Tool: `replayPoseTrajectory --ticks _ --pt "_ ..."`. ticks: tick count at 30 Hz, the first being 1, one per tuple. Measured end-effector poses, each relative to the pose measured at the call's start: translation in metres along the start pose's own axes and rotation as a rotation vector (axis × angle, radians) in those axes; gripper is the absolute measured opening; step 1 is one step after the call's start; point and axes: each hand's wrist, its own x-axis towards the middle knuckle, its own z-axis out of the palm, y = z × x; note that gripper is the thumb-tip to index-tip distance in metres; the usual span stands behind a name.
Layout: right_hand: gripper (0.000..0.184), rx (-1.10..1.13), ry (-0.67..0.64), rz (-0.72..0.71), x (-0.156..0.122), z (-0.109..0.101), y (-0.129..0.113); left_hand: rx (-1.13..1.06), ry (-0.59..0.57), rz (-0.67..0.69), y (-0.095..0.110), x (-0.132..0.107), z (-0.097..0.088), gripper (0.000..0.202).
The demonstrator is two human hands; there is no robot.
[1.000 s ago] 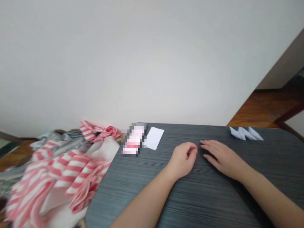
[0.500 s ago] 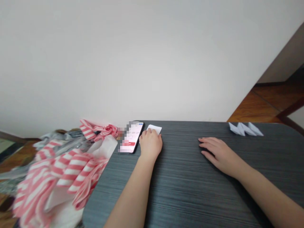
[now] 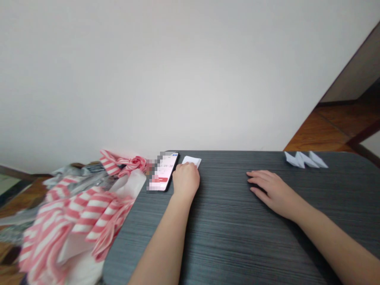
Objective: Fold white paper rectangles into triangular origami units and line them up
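Observation:
My left hand [image 3: 186, 183] is at the near end of a small stack of white paper [image 3: 191, 160], its fingers curled down and closed on it. My hand covers the stack's near part and the fingertips are hidden. Just to the left lies a phone [image 3: 164, 172] with a lit screen showing running digits. My right hand [image 3: 273, 193] rests on the dark table with its fingers stretched out and holds nothing. Beyond it, to the right, stand several folded white paper pieces [image 3: 305, 160] in a zigzag row.
The dark wood-grain table [image 3: 225, 245] has rounded corners and meets a pale wall [image 3: 190, 79] at its far edge. Left of it is a heap of pink-and-white striped cloth [image 3: 89, 209] with grey and clear plastic wrapping. Wooden floor [image 3: 332, 122] shows at the right.
The fingers of my left hand have curled in more, and more of the white paper's far end shows. My right hand stays in place.

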Motion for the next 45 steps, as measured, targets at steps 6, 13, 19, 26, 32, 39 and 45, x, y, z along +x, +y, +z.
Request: replayPoseTrajectory --ticks 6,13,19,26,32,39,45 --pt "0.023 0.025 0.004 0.009 0.0 0.0 0.0 -0.014 0.0 -0.1 -0.001 0.004 -0.005 0.034" --pt "0.023 0.038 0.005 0.012 0.0 -0.002 -0.001 -0.121 0.148 -0.211 -0.006 0.005 -0.027 0.031" --pt "0.022 0.086 0.032 0.018 0.001 -0.004 -0.001 -0.446 0.347 -0.201 -0.003 0.001 -0.04 0.026" --pt "0.026 0.303 0.115 0.15 -0.001 -0.011 -0.008 -1.272 -0.08 -0.118 0.048 -0.019 -0.008 0.024" --pt "0.027 0.83 0.112 0.416 -0.001 -0.016 -0.02 -1.552 -0.378 -0.082 0.084 -0.04 0.002 0.02" --pt "0.012 0.881 0.076 0.437 0.002 -0.014 -0.018 -1.585 -0.534 0.098 0.082 -0.039 0.006 0.019" --pt "0.015 0.878 0.12 0.444 0.0 -0.014 -0.017 -1.551 -0.525 0.151 0.077 -0.038 0.005 0.022"
